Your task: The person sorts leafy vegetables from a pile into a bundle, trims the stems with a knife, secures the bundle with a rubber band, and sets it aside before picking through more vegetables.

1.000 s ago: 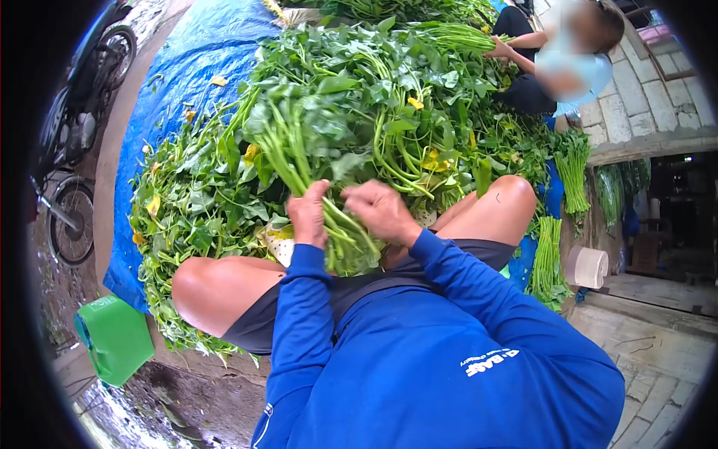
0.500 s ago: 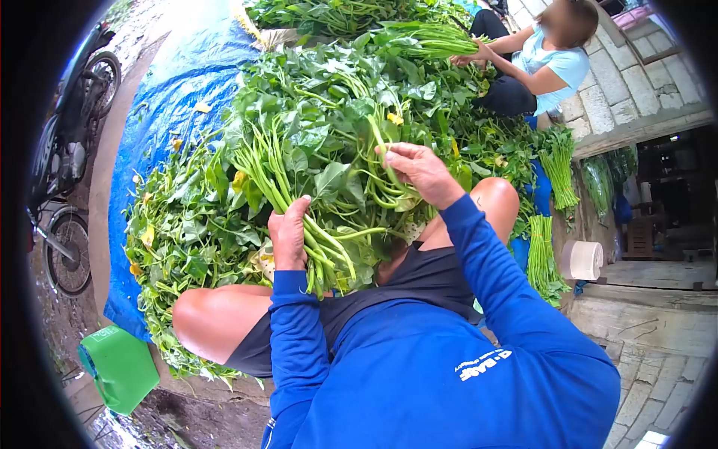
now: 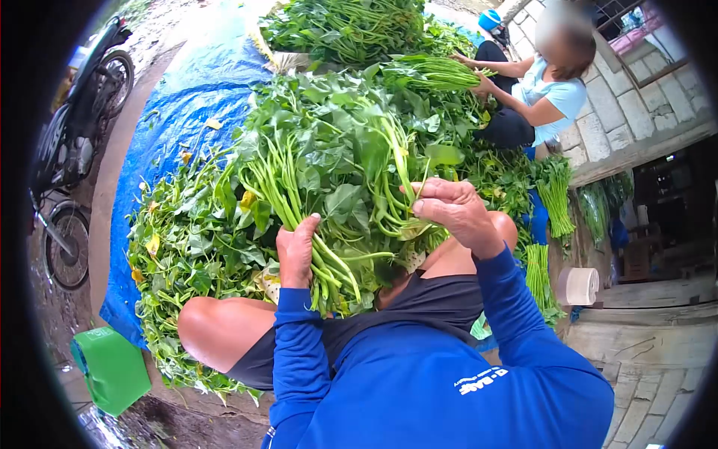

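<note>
My left hand (image 3: 298,251) is closed round a bunch of long green leafy stems (image 3: 280,187); their cut ends stick out below my fist and the leafy tops lean away over the pile. My right hand (image 3: 458,213) is closed in a pinch, with a thin leaf stalk rising from the fingertips to a leaf (image 3: 444,155). Just left of those fingertips a thicker pale green stem (image 3: 396,153) comes down to them. Under both hands spreads a large heap of leafy greens (image 3: 187,224), with some yellow leaves mixed in.
A co-worker (image 3: 550,93) at the upper right holds another bunch of stems (image 3: 430,75). Tied bundles (image 3: 553,196) lie on the right near a beige roll (image 3: 578,286). A blue tarp (image 3: 168,135) runs beneath the heap. Left are a motorcycle (image 3: 71,150) and a green container (image 3: 112,370).
My right hand has moved down and to the right, toward my knee, still pinched. My left hand keeps its bunch, nearly in place. The co-worker's hands have shifted on their bunch.
</note>
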`<state>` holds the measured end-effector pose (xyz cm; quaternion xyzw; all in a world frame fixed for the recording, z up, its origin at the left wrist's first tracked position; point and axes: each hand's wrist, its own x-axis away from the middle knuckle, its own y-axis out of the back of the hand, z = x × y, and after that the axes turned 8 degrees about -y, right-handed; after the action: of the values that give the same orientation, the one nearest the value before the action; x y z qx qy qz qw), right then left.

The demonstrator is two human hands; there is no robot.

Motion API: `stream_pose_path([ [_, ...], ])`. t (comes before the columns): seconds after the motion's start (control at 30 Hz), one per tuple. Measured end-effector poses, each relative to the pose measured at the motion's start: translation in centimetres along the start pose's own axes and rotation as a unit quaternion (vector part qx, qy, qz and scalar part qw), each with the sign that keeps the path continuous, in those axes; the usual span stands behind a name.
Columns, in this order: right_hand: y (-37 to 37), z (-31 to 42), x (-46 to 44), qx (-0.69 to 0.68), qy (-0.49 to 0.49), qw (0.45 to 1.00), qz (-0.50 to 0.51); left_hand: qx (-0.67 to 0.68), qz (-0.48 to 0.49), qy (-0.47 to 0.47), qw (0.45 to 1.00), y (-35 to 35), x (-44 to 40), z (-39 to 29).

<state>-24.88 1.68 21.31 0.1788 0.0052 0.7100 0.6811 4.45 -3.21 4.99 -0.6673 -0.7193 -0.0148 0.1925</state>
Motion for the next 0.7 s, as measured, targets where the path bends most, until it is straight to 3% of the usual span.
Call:
stream_pose_path([
  [0.1,0.5,-0.1,0.6,0.051,0.009,0.999,-0.002,-0.005,0.002,0.005,1.0,-0.3,0.4,0.0],
  [0.17,0.0,0.4,1.0,-0.012,0.025,0.999,0.022,-0.005,-0.001,-0.001,1.0,0.0,0.0,-0.1],
  [0.4,-1.4,-1.5,-0.1,0.012,0.08,0.994,-0.067,0.006,0.01,-0.016,1.0,-0.3,0.2,-0.2],
  [0.43,-1.5,-2.0,-0.5,0.078,0.137,0.983,-0.095,0.006,0.013,-0.02,1.0,-0.5,0.3,-0.5],
  [0.53,-2.2,-1.4,-0.4,0.198,0.104,0.959,-0.175,0.024,0.021,-0.031,0.999,-0.8,0.4,-0.2],
  [0.7,-3.7,-2.8,-2.0,0.392,0.172,0.869,-0.25,0.042,0.032,-0.057,0.997,-1.5,0.0,0.4],
])
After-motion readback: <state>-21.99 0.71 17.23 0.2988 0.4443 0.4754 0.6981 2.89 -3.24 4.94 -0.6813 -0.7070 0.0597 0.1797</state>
